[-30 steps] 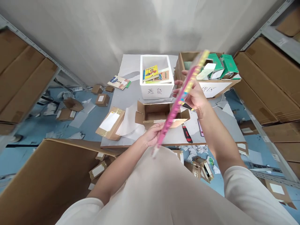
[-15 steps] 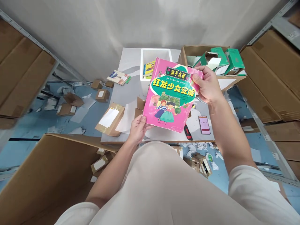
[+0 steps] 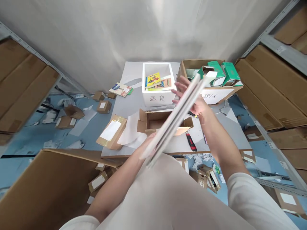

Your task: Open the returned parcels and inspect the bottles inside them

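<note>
A book (image 3: 176, 119) is turned edge-on, so its covers are mostly hidden and its pale edges are blurred. My left hand (image 3: 148, 146) is closed around its lower end. Behind the upper part, my right hand (image 3: 192, 99) has its fingers spread; whether the palm touches the book is hard to tell. Under the book an open cardboard box (image 3: 153, 123) lies on the table (image 3: 134, 80). Just beyond the right hand's fingertips stands a white foam box (image 3: 157, 99) with several books in it.
A carton (image 3: 183, 68) of green boxes is at the back right. A red and black cutter (image 3: 191, 142) lies near the front edge. Thin books (image 3: 121, 89) and a taped cardboard package (image 3: 112, 132) are on the left. A large open carton (image 3: 57, 182) stands beside me.
The book has swung from cover-up to edge-on, and its pink front is out of sight. My right hand has let go of its top corner and spread its fingers.
</note>
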`<state>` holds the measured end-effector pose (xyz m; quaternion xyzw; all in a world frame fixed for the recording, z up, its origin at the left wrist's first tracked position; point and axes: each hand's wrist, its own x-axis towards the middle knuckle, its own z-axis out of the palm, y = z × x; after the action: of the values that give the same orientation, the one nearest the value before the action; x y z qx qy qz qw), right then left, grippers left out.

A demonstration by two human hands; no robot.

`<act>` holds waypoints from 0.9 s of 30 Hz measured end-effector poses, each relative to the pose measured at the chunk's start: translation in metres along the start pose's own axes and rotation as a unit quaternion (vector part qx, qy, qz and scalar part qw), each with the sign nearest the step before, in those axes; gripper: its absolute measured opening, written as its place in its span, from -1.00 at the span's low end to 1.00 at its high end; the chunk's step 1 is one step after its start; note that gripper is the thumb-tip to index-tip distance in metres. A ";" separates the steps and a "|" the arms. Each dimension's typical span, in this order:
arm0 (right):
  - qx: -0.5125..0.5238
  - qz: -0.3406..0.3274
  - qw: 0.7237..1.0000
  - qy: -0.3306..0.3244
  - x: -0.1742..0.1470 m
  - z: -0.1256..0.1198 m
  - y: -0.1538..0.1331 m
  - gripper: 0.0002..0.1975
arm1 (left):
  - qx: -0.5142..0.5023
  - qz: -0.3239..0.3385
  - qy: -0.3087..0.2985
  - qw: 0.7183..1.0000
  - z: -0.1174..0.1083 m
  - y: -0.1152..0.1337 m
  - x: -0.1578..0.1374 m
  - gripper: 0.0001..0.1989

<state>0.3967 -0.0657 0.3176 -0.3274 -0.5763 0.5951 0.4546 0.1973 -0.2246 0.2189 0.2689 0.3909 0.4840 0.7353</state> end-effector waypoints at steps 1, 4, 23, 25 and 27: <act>-0.003 0.004 1.000 0.001 0.002 0.000 0.001 -0.39 | -0.009 -0.016 -0.026 1.000 0.002 0.003 0.000 -0.62; -0.022 0.010 0.999 0.020 0.007 -0.007 0.000 -0.49 | -0.088 -0.033 -0.082 0.992 -0.002 0.018 -0.003 -0.38; -0.058 0.128 0.990 -0.019 -0.002 -0.049 0.000 -0.48 | -0.011 0.094 0.206 0.974 -0.033 0.007 0.005 -0.53; -0.051 0.134 0.990 0.006 0.000 -0.051 0.012 -0.47 | -0.016 0.076 0.190 0.979 -0.033 0.007 0.007 -0.54; -0.039 0.134 0.990 0.031 0.013 -0.054 0.022 -0.48 | -0.026 0.078 0.166 0.983 -0.032 0.012 0.012 -0.53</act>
<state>0.4375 -0.0310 0.2911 -0.4373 -0.5355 0.6177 0.3748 0.1674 -0.2087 0.2070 0.1952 0.4724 0.5875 0.6273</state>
